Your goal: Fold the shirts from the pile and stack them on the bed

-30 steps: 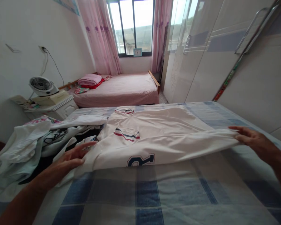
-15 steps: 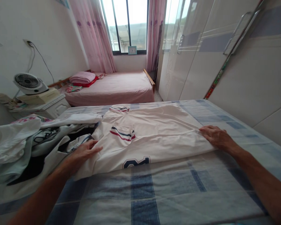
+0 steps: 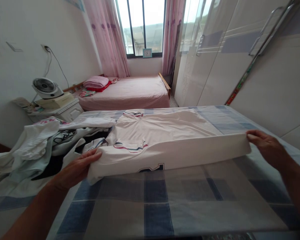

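Observation:
A white jersey [image 3: 165, 133] with red and blue striped trim and a dark blue letter lies spread across a bed with a blue checked sheet [image 3: 160, 206]. Its near edge is lifted off the sheet in a long fold. My left hand [image 3: 76, 168] grips the left end of that raised edge. My right hand [image 3: 266, 146] pinches the right end, stretching the fabric taut between both hands.
A heap of white and pale green clothes [image 3: 37, 150] lies at the left of the bed. A small fan [image 3: 46, 88] stands on a white bedside cabinet [image 3: 62, 111]. A pink bed [image 3: 130, 93] sits under the window. White wardrobe doors [image 3: 240, 60] line the right.
Both hands have taken hold of the jersey's near edge and raised it off the sheet. My right hand moved out to the right, pulling the edge straight.

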`<state>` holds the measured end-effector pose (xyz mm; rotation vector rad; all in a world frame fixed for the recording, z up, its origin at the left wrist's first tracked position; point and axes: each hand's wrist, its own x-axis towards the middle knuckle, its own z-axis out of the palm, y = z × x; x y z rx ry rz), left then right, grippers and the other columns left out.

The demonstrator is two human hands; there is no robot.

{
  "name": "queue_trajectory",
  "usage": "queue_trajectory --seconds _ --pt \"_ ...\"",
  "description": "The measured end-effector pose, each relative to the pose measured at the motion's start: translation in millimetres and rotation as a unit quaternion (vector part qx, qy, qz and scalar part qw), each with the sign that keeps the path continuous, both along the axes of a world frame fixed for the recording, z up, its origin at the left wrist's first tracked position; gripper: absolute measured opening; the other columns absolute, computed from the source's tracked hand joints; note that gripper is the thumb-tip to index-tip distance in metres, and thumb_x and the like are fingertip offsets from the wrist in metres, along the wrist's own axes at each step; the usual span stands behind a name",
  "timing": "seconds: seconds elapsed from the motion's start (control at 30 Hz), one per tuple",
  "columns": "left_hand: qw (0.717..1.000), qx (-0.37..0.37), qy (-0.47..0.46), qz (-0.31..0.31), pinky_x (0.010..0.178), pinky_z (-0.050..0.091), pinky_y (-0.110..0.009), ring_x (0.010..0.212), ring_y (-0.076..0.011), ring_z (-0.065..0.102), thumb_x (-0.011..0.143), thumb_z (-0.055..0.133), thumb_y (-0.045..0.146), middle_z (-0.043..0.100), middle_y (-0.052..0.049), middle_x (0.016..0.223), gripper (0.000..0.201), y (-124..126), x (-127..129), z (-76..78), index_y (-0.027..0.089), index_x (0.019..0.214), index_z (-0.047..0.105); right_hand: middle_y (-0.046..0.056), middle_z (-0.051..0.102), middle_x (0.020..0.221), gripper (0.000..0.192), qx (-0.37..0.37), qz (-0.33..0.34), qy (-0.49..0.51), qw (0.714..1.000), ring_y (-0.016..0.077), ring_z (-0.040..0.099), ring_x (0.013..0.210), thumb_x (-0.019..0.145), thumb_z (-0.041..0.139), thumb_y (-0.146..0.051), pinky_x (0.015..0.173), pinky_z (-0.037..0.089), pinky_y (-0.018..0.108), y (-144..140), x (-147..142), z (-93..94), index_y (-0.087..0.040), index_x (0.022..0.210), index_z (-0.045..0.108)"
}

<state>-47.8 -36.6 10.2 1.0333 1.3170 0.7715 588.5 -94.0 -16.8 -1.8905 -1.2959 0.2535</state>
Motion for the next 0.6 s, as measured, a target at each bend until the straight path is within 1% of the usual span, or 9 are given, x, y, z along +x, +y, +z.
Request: queue_trajectory --seconds 0.07,0.13,0.2,0.23,0.3,0.4,0.5,0.57,0.6 --pt "0.999 -0.035 0.024 -0.024 0.06 0.054 -0.024 0.079 -0.0225 0.066 0.061 0.079 0.044 0.071 -0.006 0.096 0.05 -8.4 -13.6 -4.7 0.023 0.105 0.071 0.002 0.065 0.088 0.029 -0.005 -0.006 0.001 1.0 0.0245 0.059 0.093 0.071 0.052 -0.048 0.094 0.041 0.036 -12.9 9.6 6.0 -0.023 0.082 0.061" --pt "0.994 -0.047 0.095 -0.024 0.064 0.055 -0.026 0.092 -0.0268 0.065 0.06 0.079 0.045 0.069 -0.006 0.108 0.049 -15.3 -18.9 -9.9 0.025 0.104 0.072 0.002 0.065 0.084 0.029 -0.043 0.009 -0.017 0.999 0.0254 0.059 0.09 0.068 0.054 -0.049 0.091 0.042 0.037 -21.6 15.1 7.6 -0.023 0.079 0.063" --pt "0.986 -0.023 0.162 -0.038 0.071 0.056 -0.027 0.105 -0.0296 0.061 0.061 0.078 0.047 0.065 -0.003 0.118 0.047 -20.6 -12.8 -11.8 0.026 0.104 0.072 0.002 0.067 0.082 0.03 -0.103 0.028 -0.04 0.994 0.0267 0.06 0.088 0.066 0.055 -0.05 0.09 0.044 0.039 -27.0 13.9 6.7 -0.024 0.076 0.065" --pt "0.982 -0.006 0.178 -0.064 0.074 0.055 -0.027 0.108 -0.0297 0.059 0.064 0.076 0.047 0.064 -0.002 0.119 0.047 -22.9 -6.4 -11.0 0.026 0.105 0.072 0.002 0.068 0.085 0.031 -0.127 0.043 -0.042 0.99 0.0273 0.061 0.09 0.067 0.055 -0.051 0.09 0.044 0.04 -29.1 11.0 6.0 -0.024 0.077 0.066" --pt "0.976 0.009 0.169 -0.133 0.079 0.054 -0.029 0.104 -0.0283 0.061 0.07 0.07 0.049 0.068 -0.003 0.11 0.046 -27.2 7.9 -7.2 0.024 0.108 0.07 0.002 0.069 0.1 0.033 -0.147 0.073 -0.022 0.986 0.0274 0.06 0.099 0.071 0.054 -0.052 0.094 0.043 0.039 -34.2 3.0 5.4 -0.025 0.085 0.067" --pt "0.969 -0.027 0.115 -0.215 0.077 0.054 -0.032 0.086 -0.0253 0.065 0.077 0.061 0.053 0.072 -0.004 0.088 0.047 -35.8 17.1 -0.8 0.019 0.108 0.07 0.002 0.067 0.11 0.035 -0.132 0.077 0.026 0.988 0.0256 0.059 0.107 0.075 0.054 -0.055 0.097 0.042 0.036 -46.4 -4.0 5.3 -0.028 0.092 0.067" --pt "0.96 -0.04 0.105 -0.257 0.078 0.054 -0.032 0.085 -0.0253 0.065 0.074 0.064 0.053 0.072 -0.004 0.086 0.043 -47.4 6.1 1.6 0.02 0.101 0.073 0.001 0.068 0.108 0.032 -0.138 0.056 0.043 0.988 0.0242 0.061 0.104 0.076 0.055 -0.056 0.094 0.045 0.032 -62.4 2.4 1.4 -0.03 0.089 0.067" --pt "0.955 -0.033 0.138 -0.262 0.082 0.053 -0.031 0.092 -0.0265 0.064 0.073 0.065 0.052 0.072 -0.002 0.093 0.039 -54.0 -4.0 0.8 0.023 0.098 0.074 0.002 0.069 0.105 0.03 -0.163 0.06 0.038 0.984 0.0236 0.064 0.098 0.074 0.056 -0.056 0.086 0.049 0.03 -71.4 10.4 -3.6 -0.031 0.086 0.068" --pt "0.953 -0.03 0.161 -0.257 0.084 0.053 -0.031 0.095 -0.0268 0.064 0.072 0.066 0.052 0.071 -0.001 0.095 0.037 -56.0 -8.0 -0.4 0.024 0.096 0.074 0.002 0.07 0.1 0.03 -0.158 0.047 0.013 0.986 0.0232 0.066 0.091 0.073 0.057 -0.057 0.079 0.051 0.029 -74.2 14.0 -5.9 -0.03 0.083 0.068"
